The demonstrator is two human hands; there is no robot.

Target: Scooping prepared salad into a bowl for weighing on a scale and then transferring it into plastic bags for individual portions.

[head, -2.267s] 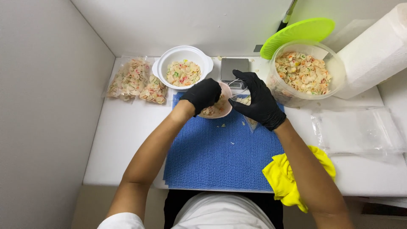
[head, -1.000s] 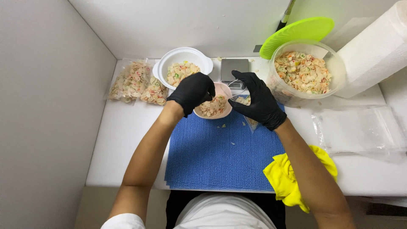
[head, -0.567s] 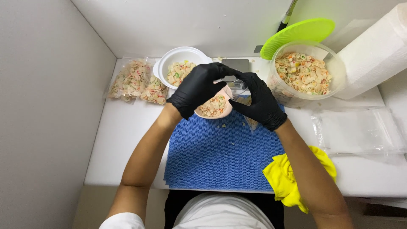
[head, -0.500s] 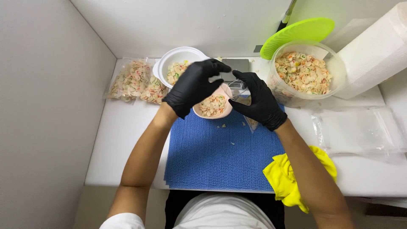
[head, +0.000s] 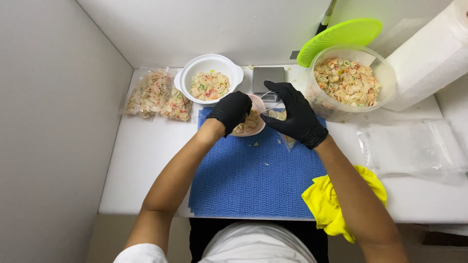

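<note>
White desk (head: 146,160) carries everything; grey wall on left, white wall at back. Blue mesh mat (head: 253,180) lies centre-front on desk, a few crumbs on it. Paper towel roll (head: 431,58) leans at far right. Big clear tub (head: 348,83) of multicolour shell-shaped snack pcs sits right-rear, lime green lid (head: 341,36) propped behind it. Stack of empty clear bags (head: 414,148) lies flat, right of mat. Yellow cloth (head: 336,204) bunched at front-right desk edge, partly under the right forearm. White bowl (head: 209,78) w/ same snack pcs sits rear-centre, just left of small grey scale (head: 268,77). Two filled clear packs (head: 158,95) lie side by side at rear-left, touching each other.

Left hand (head: 231,111), black glove, its grip closed over rim of small pink bowl (head: 251,122), which holds snack pcs and sits at mat's rear edge, tilted toward the right. Right hand (head: 295,117), black glove, its grip pinched on the mouth of small clear bag (head: 280,117), just beside pink bowl; some pcs visible inside bag, bag bottom hangs below the palm onto mat.
</note>
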